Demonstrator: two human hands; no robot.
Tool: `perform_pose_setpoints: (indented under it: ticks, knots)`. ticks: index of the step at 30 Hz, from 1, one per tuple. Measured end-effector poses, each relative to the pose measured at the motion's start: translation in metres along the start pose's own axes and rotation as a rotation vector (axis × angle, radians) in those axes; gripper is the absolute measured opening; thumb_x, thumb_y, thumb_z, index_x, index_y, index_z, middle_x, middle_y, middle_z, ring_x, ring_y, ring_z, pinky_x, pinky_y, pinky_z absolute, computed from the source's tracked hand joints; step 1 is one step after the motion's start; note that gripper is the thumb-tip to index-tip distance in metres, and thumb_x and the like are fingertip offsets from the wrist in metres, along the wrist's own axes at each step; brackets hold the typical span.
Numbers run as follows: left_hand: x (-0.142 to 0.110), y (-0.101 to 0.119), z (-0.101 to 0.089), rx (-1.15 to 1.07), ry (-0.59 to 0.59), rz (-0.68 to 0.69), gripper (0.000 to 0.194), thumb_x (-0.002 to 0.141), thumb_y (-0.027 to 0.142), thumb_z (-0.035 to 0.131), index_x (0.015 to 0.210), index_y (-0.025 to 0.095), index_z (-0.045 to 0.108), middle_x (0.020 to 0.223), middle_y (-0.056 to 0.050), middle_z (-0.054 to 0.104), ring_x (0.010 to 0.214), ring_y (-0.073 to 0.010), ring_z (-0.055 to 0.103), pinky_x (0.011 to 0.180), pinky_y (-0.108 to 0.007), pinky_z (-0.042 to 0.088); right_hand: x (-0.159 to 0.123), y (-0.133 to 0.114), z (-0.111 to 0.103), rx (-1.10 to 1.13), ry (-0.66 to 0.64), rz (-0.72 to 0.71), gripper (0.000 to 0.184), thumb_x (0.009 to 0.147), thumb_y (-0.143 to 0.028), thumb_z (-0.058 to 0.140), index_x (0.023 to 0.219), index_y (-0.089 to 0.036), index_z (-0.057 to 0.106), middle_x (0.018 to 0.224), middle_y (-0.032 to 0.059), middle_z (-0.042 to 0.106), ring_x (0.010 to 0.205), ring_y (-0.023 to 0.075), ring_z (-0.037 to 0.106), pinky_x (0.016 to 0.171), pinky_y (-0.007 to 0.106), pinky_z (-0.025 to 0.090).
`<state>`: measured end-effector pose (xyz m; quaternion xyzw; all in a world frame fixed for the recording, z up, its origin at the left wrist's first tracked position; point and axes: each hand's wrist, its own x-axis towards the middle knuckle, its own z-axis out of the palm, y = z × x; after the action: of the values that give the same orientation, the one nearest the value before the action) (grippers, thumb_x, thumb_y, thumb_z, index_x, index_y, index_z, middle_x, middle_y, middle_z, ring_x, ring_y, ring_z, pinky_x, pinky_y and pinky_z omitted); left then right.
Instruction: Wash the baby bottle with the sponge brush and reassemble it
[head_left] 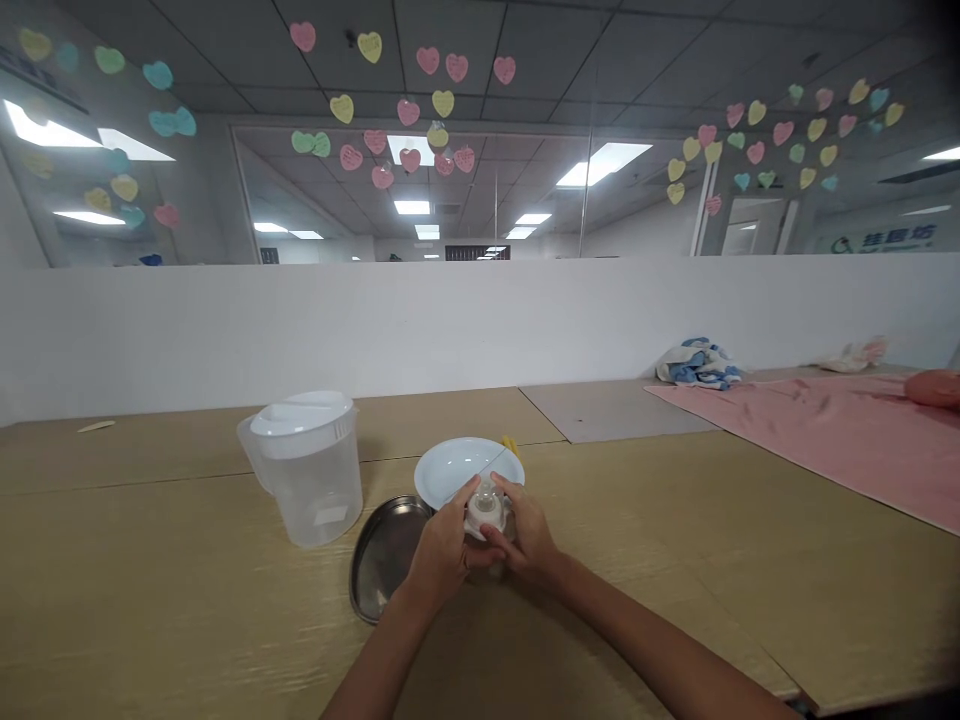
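Both hands are closed around a baby bottle (485, 510) with a clear nipple and a white collar, seen from above in the middle of the head view. My left hand (442, 548) grips its left side, fingers curled round it. From the right, my right hand (531, 535) holds it too, with a finger across the front of the collar. The bottle's lower part is mostly hidden by the hands. Just behind them is a white bowl (442, 468), partly covered by the fingers. A curved metal tray (386, 560) lies left of my left hand, touching or close to the bowl.
A translucent lidded pitcher (319, 490) stands left of the tray. Something yellow (510, 443) shows behind the bowl. At the right are a pink cloth (825, 425) and a crumpled blue-and-white cloth (697, 363). A low white wall (450, 320) borders the table's back.
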<state>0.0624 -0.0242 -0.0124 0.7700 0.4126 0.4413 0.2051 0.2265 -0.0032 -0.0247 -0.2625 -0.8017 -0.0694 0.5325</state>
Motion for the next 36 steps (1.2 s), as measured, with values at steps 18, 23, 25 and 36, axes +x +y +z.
perform_pose_setpoints:
  ticks: [18, 23, 25, 36]
  knots:
    - [0.003, 0.003, 0.001, 0.076, -0.043, -0.057, 0.098, 0.063, 0.029, 0.072, 0.14, 0.021, 0.013, 0.121, -0.01, 0.055, 0.109, -0.0241, 0.051, 0.092, -0.035, 0.038, 0.009, -0.009, -0.006, 0.118, -0.066, 0.256, 0.037, 0.079, -0.048, 0.052, 0.099, -0.018, 0.055, 0.09, 0.0072, 0.06, 0.083, 0.0205, 0.054, 0.073, 0.032, 0.044]
    - [0.003, 0.002, 0.002, 0.079, -0.036, -0.005, 0.085, 0.065, 0.027, 0.07, 0.137, 0.02, 0.025, 0.123, -0.011, 0.053, 0.111, -0.0243, 0.049, 0.094, -0.037, 0.038, 0.01, -0.009, -0.007, 0.169, -0.053, 0.314, 0.033, 0.078, -0.048, 0.053, 0.093, -0.018, 0.056, 0.083, 0.0041, 0.058, 0.077, 0.0179, 0.052, 0.07, 0.029, 0.041]
    - [0.003, 0.001, 0.003, 0.071, -0.035, 0.0, 0.083, 0.065, 0.025, 0.07, 0.136, 0.021, 0.026, 0.124, -0.011, 0.052, 0.112, -0.0241, 0.049, 0.095, -0.037, 0.037, 0.009, -0.01, -0.007, 0.187, -0.054, 0.335, 0.033, 0.078, -0.048, 0.054, 0.093, -0.018, 0.056, 0.083, 0.0037, 0.058, 0.077, 0.0175, 0.051, 0.07, 0.028, 0.041]
    - [0.005, 0.004, 0.003, 0.059, -0.061, -0.058, 0.085, 0.063, 0.023, 0.07, 0.136, 0.021, 0.026, 0.127, -0.01, 0.05, 0.114, -0.024, 0.047, 0.097, -0.037, 0.036, 0.007, -0.011, -0.006, 0.258, -0.057, 0.407, 0.033, 0.077, -0.046, 0.055, 0.096, -0.019, 0.057, 0.084, 0.0031, 0.057, 0.079, 0.0172, 0.05, 0.072, 0.028, 0.041]
